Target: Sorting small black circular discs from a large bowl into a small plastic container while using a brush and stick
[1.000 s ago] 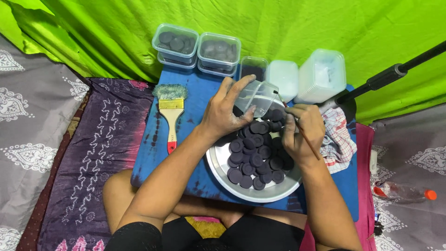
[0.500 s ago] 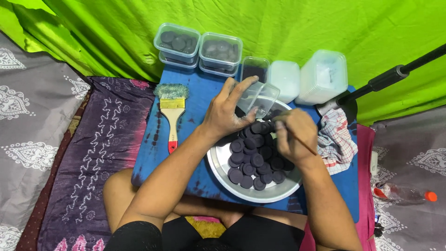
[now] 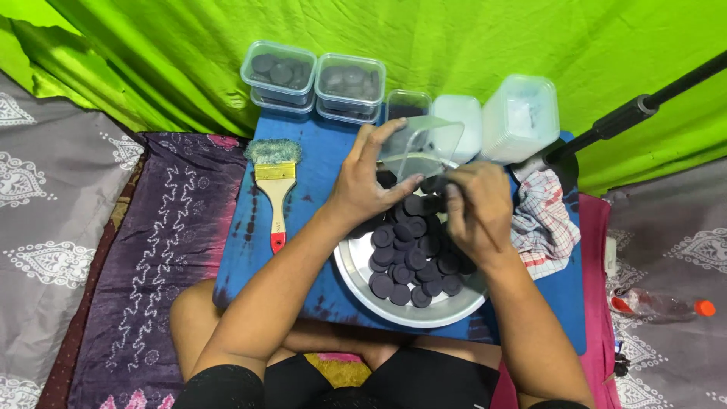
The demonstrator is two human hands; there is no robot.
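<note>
A small clear plastic container (image 3: 421,145), tilted and held above the far rim of a metal bowl (image 3: 356,266) heaped with dark round discs (image 3: 413,254), is clasped by the left hand (image 3: 369,185), fingers wrapped around its side. The right hand (image 3: 473,206) pinches a disc at the container's mouth. Since the container is held tilted on one side only, a disc could slide out or miss the opening, dropping onto the blue board (image 3: 318,170) near the paintbrush (image 3: 276,182) or checked cloth (image 3: 544,220).
</note>
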